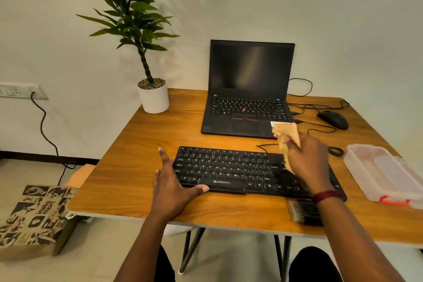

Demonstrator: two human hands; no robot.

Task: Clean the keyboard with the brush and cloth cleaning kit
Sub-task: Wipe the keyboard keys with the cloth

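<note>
A black keyboard (229, 170) lies across the near middle of the wooden table (142, 144). My left hand (170, 186) rests at its left end with fingers spread, the thumb lying along the front edge. My right hand (309, 162) is over the keyboard's right part and grips a bunched tan cloth (286, 135), which hangs down to the keys. A brush (302, 210) with pale bristles and a dark body lies on the table in front of the keyboard's right end, partly hidden under my right forearm.
An open black laptop (247, 98) stands behind the keyboard, with a black mouse (334, 119) and cables to its right. A clear plastic box (384, 174) lies at the right edge. A potted plant (153, 96) stands at the back left. A paper bag (34, 220) stands on the floor.
</note>
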